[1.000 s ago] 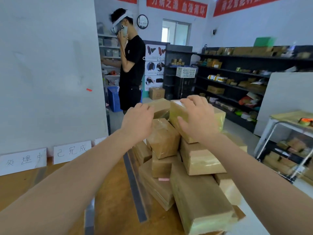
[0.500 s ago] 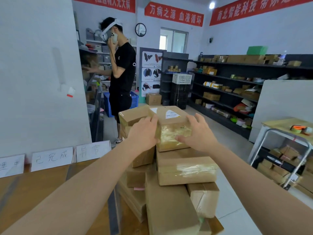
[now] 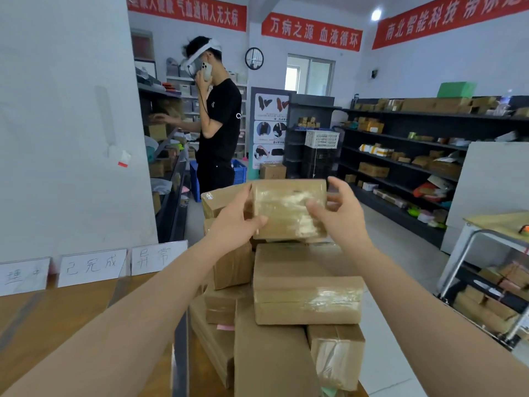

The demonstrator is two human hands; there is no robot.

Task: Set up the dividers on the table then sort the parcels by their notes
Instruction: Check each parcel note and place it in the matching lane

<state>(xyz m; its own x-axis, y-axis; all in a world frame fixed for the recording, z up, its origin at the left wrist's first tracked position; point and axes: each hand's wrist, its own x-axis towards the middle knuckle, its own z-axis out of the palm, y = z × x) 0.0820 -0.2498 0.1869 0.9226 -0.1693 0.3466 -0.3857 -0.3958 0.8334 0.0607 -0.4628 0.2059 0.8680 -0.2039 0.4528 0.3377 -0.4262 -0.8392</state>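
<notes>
- Parcel (image 3: pixel 287 209): a brown cardboard box wrapped in glossy clear tape, held in the air just above the stack of parcels (image 3: pixel 306 285); no note shows on the face towards the camera.
- Left hand (image 3: pixel 236 223) grips its left end, with the thumb on the front face.
- Right hand (image 3: pixel 345 214) holds the right end, thumb pressed on the front and fingers curled round behind.
- The stack lies at the right end of the wooden table (image 3: pixel 43 325); a pink note (image 3: pixel 226 327) shows on one lower box.
- A clear divider (image 3: pixel 179 365) stands upright beside the stack, and label cards (image 3: pixel 91 266) stand along the table's far edge.
- The trolley (image 3: pixel 455 267) on the right holds brown parcels on its lower shelf.
- What is in the white basket (image 3: pixel 322 138) cannot be seen.
</notes>
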